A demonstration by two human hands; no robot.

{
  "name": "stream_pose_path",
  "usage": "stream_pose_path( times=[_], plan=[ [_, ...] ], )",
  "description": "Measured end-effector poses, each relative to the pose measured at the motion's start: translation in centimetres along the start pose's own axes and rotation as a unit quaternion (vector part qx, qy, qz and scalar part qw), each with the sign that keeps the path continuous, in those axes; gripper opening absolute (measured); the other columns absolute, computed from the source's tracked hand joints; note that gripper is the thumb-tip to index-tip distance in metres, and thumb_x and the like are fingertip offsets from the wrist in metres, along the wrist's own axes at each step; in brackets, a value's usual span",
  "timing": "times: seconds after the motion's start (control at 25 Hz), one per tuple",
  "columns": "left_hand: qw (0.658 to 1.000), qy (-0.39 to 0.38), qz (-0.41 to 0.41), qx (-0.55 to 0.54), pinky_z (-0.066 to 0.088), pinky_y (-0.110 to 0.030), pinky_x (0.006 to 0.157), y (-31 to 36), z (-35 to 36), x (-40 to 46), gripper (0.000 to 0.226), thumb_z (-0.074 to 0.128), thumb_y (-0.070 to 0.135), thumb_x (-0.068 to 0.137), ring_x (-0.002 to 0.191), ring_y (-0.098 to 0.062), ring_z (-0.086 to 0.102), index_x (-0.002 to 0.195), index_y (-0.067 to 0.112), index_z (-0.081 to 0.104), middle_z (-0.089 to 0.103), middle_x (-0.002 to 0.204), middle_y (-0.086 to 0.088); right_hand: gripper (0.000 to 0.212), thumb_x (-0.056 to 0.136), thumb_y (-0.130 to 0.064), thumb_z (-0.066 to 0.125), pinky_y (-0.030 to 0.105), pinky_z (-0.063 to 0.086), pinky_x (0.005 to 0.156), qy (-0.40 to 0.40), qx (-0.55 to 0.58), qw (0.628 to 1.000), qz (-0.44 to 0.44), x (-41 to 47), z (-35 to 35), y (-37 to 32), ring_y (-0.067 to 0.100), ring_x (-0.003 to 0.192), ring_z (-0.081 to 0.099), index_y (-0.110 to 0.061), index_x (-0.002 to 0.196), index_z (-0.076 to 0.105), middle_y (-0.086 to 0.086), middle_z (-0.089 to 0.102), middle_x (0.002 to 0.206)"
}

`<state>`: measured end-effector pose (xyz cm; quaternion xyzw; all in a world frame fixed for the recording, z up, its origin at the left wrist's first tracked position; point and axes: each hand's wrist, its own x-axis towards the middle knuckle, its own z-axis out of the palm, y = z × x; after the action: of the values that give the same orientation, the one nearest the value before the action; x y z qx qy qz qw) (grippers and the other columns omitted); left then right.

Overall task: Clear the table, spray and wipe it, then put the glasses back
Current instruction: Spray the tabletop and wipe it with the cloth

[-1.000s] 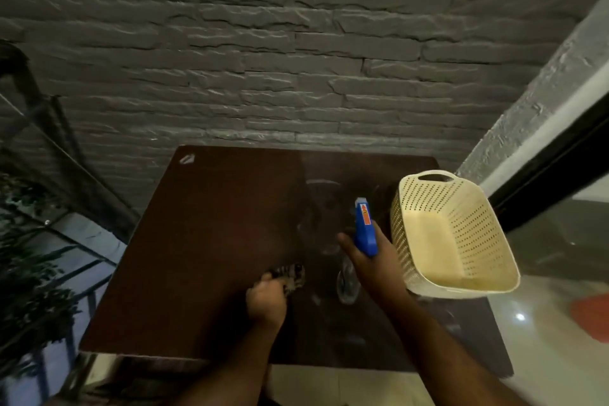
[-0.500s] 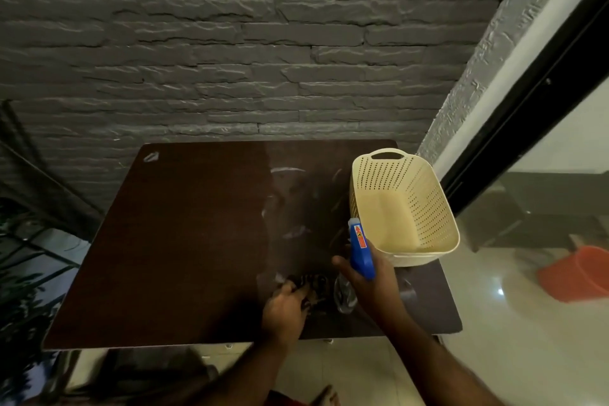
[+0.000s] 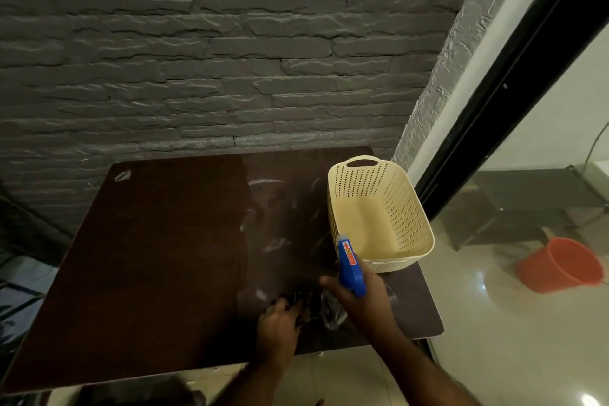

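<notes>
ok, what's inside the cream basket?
Nothing visible: the basket shows a bare floor and perforated walls. Its near corner is covered by the spray bottle in the right hand.

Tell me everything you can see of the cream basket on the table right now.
The cream basket looks like plastic: rectangular with rounded corners, walls perforated with rows of small holes, a solid floor, and a cut-out handle slot in its far rim. It sits upright on the dark brown table, at the right edge, and appears empty. The right hand, holding a blue-headed spray bottle, is just in front of its near-left corner; whether they touch cannot be told.
</notes>
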<state>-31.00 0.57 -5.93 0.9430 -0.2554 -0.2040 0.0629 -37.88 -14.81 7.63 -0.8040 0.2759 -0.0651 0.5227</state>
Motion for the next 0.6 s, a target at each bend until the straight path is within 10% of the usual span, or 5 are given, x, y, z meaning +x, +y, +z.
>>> stream_pose_path(
  times=[0.32,0.6],
  plan=[
    [0.993,-0.043,0.106,0.003,0.026,-0.032,0.100,-2.1,-3.6,1.3,0.078,0.044,0.080,0.070,0.126,-0.015,0.036,0.140,0.045,0.038,0.042,0.136,0.009,0.105,0.059,-0.078,0.066,0.038,0.050,0.101,-0.043,-0.029,0.999,0.001,0.6,-0.6,0.4,0.015,0.122,0.056,-0.023,0.145,0.041,-0.004,0.058,0.134],
    [0.992,-0.008,0.089,-0.089,0.030,-0.030,0.108,-0.7,-7.1,4.8,0.058,0.042,0.065,0.089,0.129,-0.011,0.038,0.141,0.040,0.040,0.041,0.142,0.010,0.119,0.057,-0.054,0.084,0.039,0.042,0.111,-0.181,-0.141,0.973,-0.019,1.5,-4.8,0.6,0.012,0.135,0.039,-0.040,0.152,0.014,-0.017,0.029,0.151]
  ],
)
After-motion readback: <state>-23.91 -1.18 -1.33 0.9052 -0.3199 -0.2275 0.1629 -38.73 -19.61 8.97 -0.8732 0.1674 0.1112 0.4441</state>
